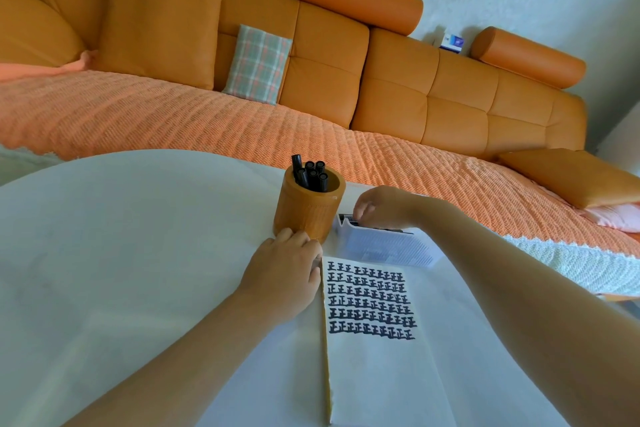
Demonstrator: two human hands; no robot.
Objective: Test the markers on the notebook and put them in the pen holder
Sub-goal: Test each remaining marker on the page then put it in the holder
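**Several markers in the holder, more waiting in the box**

Several black markers stand capped in the holder, and rows of bold test characters fill the top of the notebook page. I judge that a good share of the job is done. The lower part of the page is blank, so there is room for more strokes. The box lies just behind the notebook, beside the holder, and dark marker ends show at its open end. Those are what I take to be left: draw one out, test it, drop it in.

My right hand is over that open end, with its fingers curled down onto the marker ends. Whether they have pinched one I cannot tell. My left hand lies palm down on the table, relaxed and grasping nothing. It is against the notebook's left edge, with its fingertips near the holder's base.
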